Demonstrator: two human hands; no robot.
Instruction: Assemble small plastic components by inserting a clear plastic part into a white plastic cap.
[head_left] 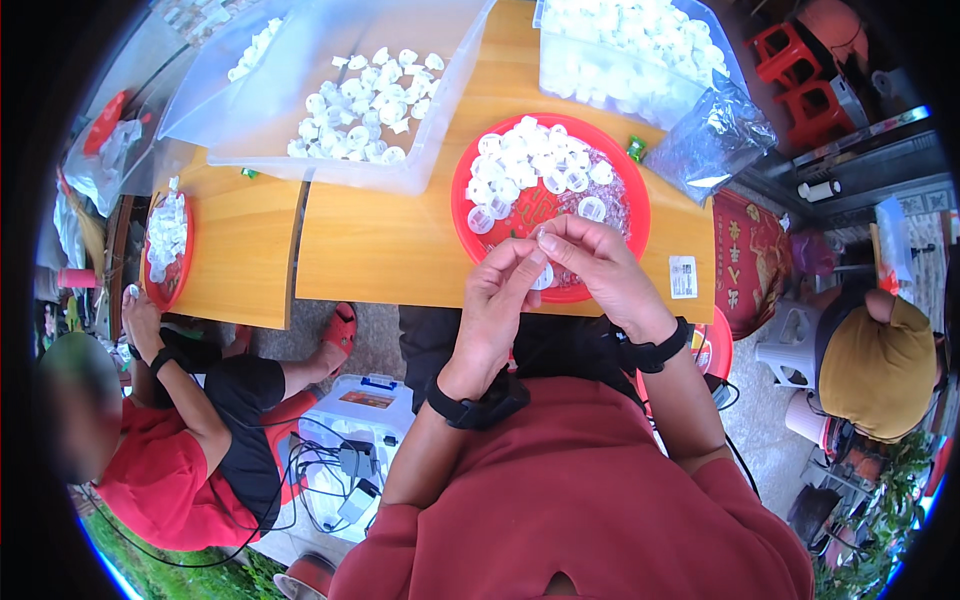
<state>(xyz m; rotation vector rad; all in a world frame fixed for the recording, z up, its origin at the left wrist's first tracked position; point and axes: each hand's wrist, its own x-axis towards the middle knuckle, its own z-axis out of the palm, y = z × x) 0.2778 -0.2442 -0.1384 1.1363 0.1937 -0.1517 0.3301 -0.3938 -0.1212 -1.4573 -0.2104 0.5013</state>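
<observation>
Close together over the near rim of a red round tray (461, 205), both my hands are pinched. My left hand (497, 305) and my right hand (600, 265) meet at the fingertips around a tiny clear piece (542, 234), too small to name. Just below the fingertips shows a white round plastic piece (543, 277); whether a finger touches it I cannot tell. In the tray lies a heap of white round plastic pieces (525, 160), with many tiny clear parts (612, 180) along its right side.
Beyond the tray stand a clear bin (430, 150) with scattered white pieces and a fuller clear bin (640, 95). A dark plastic bag (715, 140) lies at the wooden table's (385, 240) right. At left, a co-worker's hand (142, 318) is beside another red tray (170, 295).
</observation>
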